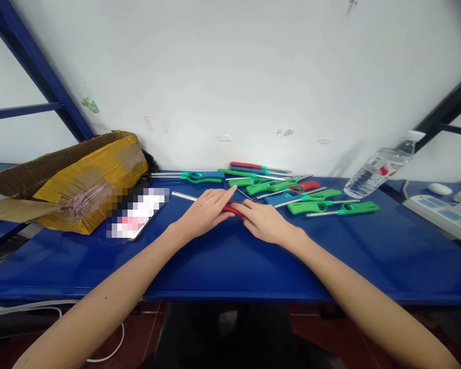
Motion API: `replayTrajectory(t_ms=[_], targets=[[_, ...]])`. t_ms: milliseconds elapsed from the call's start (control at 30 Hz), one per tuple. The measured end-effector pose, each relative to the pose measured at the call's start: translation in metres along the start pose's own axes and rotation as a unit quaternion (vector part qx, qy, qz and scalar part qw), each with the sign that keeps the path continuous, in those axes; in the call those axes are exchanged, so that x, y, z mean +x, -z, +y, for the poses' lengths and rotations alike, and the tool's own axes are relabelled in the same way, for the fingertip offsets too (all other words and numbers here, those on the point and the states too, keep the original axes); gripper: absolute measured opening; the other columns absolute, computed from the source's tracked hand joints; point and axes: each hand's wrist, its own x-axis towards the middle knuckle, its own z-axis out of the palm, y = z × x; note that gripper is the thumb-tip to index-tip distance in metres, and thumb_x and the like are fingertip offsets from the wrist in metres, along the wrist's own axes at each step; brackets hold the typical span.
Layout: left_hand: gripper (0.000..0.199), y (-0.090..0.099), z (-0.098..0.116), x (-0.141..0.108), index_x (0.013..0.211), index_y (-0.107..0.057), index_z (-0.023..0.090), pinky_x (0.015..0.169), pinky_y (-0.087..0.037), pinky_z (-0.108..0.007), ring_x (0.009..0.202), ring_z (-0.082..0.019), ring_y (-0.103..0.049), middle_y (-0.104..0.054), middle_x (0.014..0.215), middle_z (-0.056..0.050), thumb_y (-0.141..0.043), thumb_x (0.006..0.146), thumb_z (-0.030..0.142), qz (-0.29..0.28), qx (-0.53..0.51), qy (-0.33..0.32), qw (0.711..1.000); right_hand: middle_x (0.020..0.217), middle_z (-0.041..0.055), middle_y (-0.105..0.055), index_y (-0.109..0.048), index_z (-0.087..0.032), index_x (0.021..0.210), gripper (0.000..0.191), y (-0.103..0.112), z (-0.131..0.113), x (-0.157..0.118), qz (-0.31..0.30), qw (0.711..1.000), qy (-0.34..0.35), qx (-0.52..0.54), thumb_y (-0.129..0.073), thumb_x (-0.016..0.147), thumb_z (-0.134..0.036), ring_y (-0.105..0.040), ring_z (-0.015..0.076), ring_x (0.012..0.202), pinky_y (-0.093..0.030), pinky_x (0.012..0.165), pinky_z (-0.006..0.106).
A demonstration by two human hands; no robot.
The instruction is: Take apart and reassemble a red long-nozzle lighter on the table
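Both hands meet over a red lighter [236,210] with a long metal tube that points left, at the middle of the blue table. My left hand [207,211] is closed on it, the index finger stretched along its far side. From the right, my right hand [264,219] has its bent fingers on the red handle. Just behind the hands lies a loose pile of long-necked lighters, among them a green one [307,206], a blue and green one [203,177] and a red one [248,165].
An open cardboard box with yellow tape [96,192] stands at the left, beside a blurred phone [140,214]. A water bottle [380,168] leans at the right, near a white power strip [441,212]. A white wall rises behind the blue table [223,271].
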Motion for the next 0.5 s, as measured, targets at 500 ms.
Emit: replayTrajectory(t_ms=[500], targets=[[0.05,-0.017,0.004,0.009,0.109,-0.066,0.014,0.089,-0.052,-0.037,0.105,-0.026,-0.065,-0.07,0.111,-0.012,-0.051,0.091,0.059,0.078,-0.523,0.293,0.796,0.139,0.0168,-0.057,-0.049,-0.014,0.133,0.048,0.007,0.014,0.001,-0.129,0.543,-0.186,0.809,-0.045,0.085,-0.012,-0.066,0.0271,0.114,-0.062,0.067,0.024]])
